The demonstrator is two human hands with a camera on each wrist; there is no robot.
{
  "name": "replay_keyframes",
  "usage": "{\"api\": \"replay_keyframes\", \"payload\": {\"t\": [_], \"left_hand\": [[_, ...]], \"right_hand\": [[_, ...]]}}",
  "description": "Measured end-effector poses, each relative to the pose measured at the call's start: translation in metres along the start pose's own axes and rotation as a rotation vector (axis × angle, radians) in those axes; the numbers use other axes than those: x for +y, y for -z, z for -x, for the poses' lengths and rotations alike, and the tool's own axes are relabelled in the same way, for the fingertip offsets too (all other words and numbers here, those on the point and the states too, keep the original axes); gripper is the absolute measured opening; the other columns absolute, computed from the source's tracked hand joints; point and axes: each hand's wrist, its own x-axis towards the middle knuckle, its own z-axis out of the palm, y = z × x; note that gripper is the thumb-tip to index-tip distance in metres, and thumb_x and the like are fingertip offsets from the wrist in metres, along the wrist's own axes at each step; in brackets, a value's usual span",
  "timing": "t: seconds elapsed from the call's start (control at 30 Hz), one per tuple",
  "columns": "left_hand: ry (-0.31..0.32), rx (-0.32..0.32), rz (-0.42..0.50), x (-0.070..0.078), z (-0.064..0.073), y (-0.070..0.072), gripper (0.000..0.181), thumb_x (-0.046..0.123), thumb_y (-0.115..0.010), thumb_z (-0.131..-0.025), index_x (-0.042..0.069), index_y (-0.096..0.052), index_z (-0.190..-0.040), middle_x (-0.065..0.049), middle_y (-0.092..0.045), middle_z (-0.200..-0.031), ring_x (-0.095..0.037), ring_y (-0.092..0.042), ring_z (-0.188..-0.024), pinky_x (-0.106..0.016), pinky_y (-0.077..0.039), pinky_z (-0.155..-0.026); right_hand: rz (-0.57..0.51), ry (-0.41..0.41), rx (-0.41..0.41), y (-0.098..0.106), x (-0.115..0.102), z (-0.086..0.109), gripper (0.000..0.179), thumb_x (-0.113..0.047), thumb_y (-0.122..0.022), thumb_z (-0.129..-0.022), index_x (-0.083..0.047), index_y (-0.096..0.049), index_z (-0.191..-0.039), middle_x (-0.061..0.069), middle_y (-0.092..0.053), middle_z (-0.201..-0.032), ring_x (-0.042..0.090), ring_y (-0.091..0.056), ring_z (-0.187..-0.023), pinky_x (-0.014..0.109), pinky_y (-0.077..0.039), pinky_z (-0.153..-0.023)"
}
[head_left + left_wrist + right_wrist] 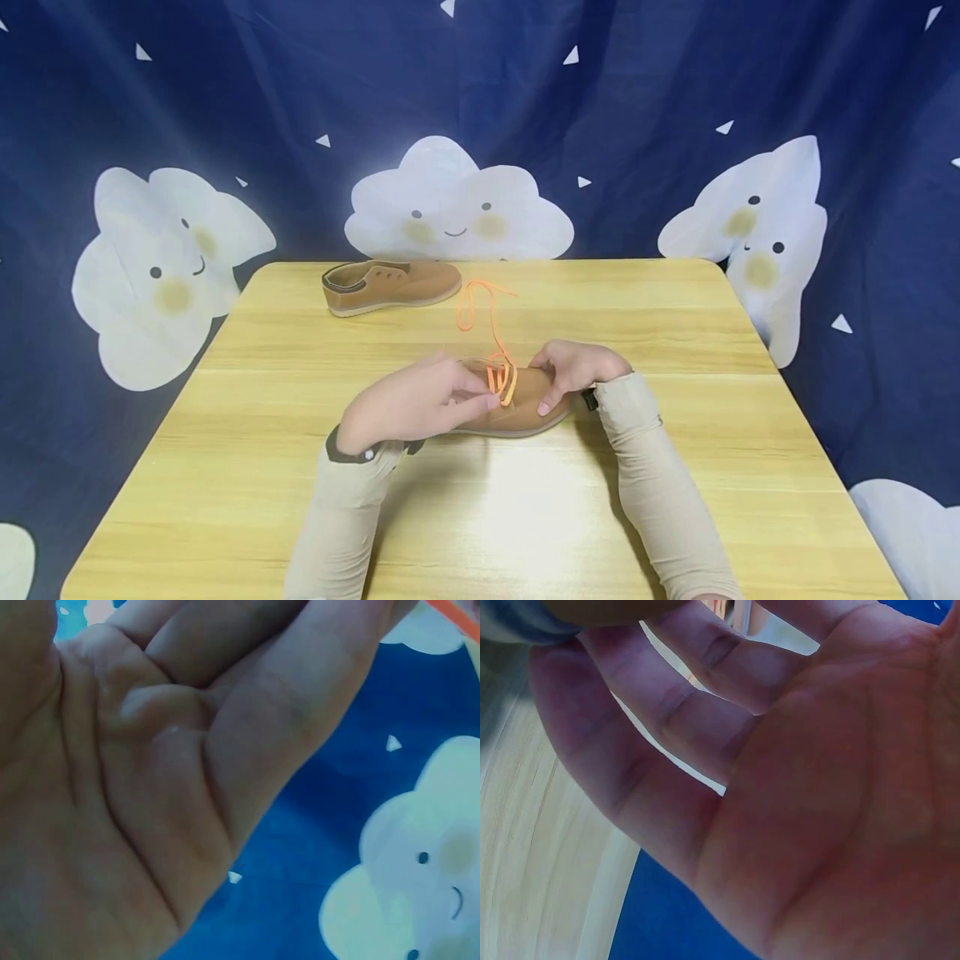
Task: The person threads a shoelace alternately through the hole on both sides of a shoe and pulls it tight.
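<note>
A brown shoe (534, 390) lies on the table with its toe to the right. Orange shoelace (512, 385) runs through its eyelets, and a loose length trails across the wood behind it. My left hand (420, 402) pinches the lace at the near eyelets between thumb and fingertips. In the left wrist view, a bit of the orange shoelace (453, 616) shows at the top right corner. Around the toe, my right hand (583, 368) grips the shoe, thumb on the near side. The right wrist view has the fingers curling up to the shoe's edge (615, 609).
Another brown shoe (420, 285), with bare eyelets, stands at the back left of the wooden table (225, 467). Behind the table hangs a dark blue curtain (510, 100) printed with white clouds.
</note>
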Motion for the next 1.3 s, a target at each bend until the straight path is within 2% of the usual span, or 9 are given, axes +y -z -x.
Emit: {"api": "replay_keyframes", "payload": {"t": [0.07,0.17,0.23,0.47,0.6,0.77,0.93,1.0,1.3], "left_hand": [[-0.004,-0.001,-0.012,0.006,0.004,0.001,0.042,0.030,-0.056,-0.107,0.022,-0.053,-0.065,0.016,-0.032,-0.058,0.001,-0.032,-0.051,-0.027,-0.040,-0.062],[-0.007,0.006,-0.031,0.014,0.011,0.003,0.044,0.030,-0.056,-0.107,0.023,-0.049,-0.064,0.016,-0.031,-0.058,0.003,-0.031,-0.052,-0.022,-0.039,-0.063],[-0.012,0.002,-0.022,0.018,0.015,0.004,0.043,0.029,-0.057,-0.107,0.024,-0.050,-0.065,0.016,-0.030,-0.059,0.003,-0.030,-0.053,-0.018,-0.031,-0.054],[-0.024,0.018,-0.027,0.029,0.028,0.008,0.036,0.034,-0.055,-0.108,0.025,-0.061,-0.074,0.017,-0.032,-0.061,0.004,-0.033,-0.055,-0.016,-0.035,-0.056],[-0.026,0.060,-0.058,0.031,0.035,0.011,0.027,0.032,-0.058,-0.107,0.025,-0.071,-0.084,0.018,-0.044,-0.063,0.005,-0.039,-0.057,-0.016,-0.039,-0.057],[-0.006,0.099,-0.065,0.034,0.041,0.014,0.020,0.028,-0.062,-0.104,0.023,-0.078,-0.095,0.016,-0.058,-0.067,0.007,-0.041,-0.057,-0.015,-0.042,-0.056],[0.010,0.112,-0.059,0.036,0.046,0.015,0.018,0.025,-0.066,-0.102,0.016,-0.081,-0.109,0.009,-0.078,-0.090,0.008,-0.051,-0.062,-0.017,-0.050,-0.061],[0.010,0.111,-0.052,0.036,0.047,0.016,0.019,0.023,-0.068,-0.101,0.014,-0.080,-0.111,0.006,-0.080,-0.097,0.008,-0.055,-0.066,-0.017,-0.052,-0.063],[-0.002,0.174,-0.036,0.040,0.057,0.016,0.015,0.019,-0.070,-0.099,0.014,-0.081,-0.108,0.004,-0.081,-0.102,0.003,-0.069,-0.080,-0.016,-0.055,-0.068]], "right_hand": [[0.006,-0.014,0.008,0.000,0.000,0.000,0.051,-0.015,-0.094,-0.073,-0.001,-0.074,-0.118,0.004,-0.076,-0.106,0.012,-0.064,-0.092,0.030,-0.053,-0.093],[0.020,-0.026,0.018,-0.001,-0.001,0.000,0.052,-0.016,-0.094,-0.073,-0.002,-0.074,-0.119,0.004,-0.076,-0.108,0.013,-0.064,-0.095,0.032,-0.053,-0.096],[0.024,-0.029,0.023,-0.001,-0.001,0.000,0.053,-0.017,-0.094,-0.072,-0.002,-0.074,-0.119,0.003,-0.076,-0.109,0.013,-0.064,-0.097,0.033,-0.053,-0.099],[0.046,-0.032,0.026,-0.001,-0.001,-0.001,0.053,-0.019,-0.095,-0.072,-0.003,-0.075,-0.118,0.002,-0.076,-0.111,0.014,-0.064,-0.102,0.038,-0.051,-0.105],[0.051,-0.031,0.022,-0.001,-0.001,-0.001,0.051,-0.019,-0.094,-0.073,-0.002,-0.075,-0.117,0.002,-0.077,-0.109,0.014,-0.065,-0.100,0.040,-0.052,-0.105],[0.061,-0.041,0.022,0.000,-0.003,-0.001,0.044,-0.019,-0.094,-0.073,-0.005,-0.078,-0.112,0.000,-0.078,-0.102,0.011,-0.065,-0.093,0.035,-0.054,-0.099],[0.063,-0.041,0.018,0.000,-0.004,0.001,0.036,-0.018,-0.093,-0.074,-0.008,-0.080,-0.106,-0.002,-0.077,-0.095,0.009,-0.060,-0.083,0.028,-0.053,-0.090],[0.064,-0.038,0.016,-0.001,-0.004,0.001,0.034,-0.017,-0.093,-0.074,-0.008,-0.080,-0.105,-0.002,-0.078,-0.094,0.008,-0.060,-0.081,0.027,-0.053,-0.088],[0.075,-0.038,0.011,-0.002,-0.003,-0.001,0.033,-0.017,-0.092,-0.075,-0.008,-0.081,-0.105,-0.001,-0.079,-0.092,0.008,-0.059,-0.078,0.025,-0.053,-0.084]]}}
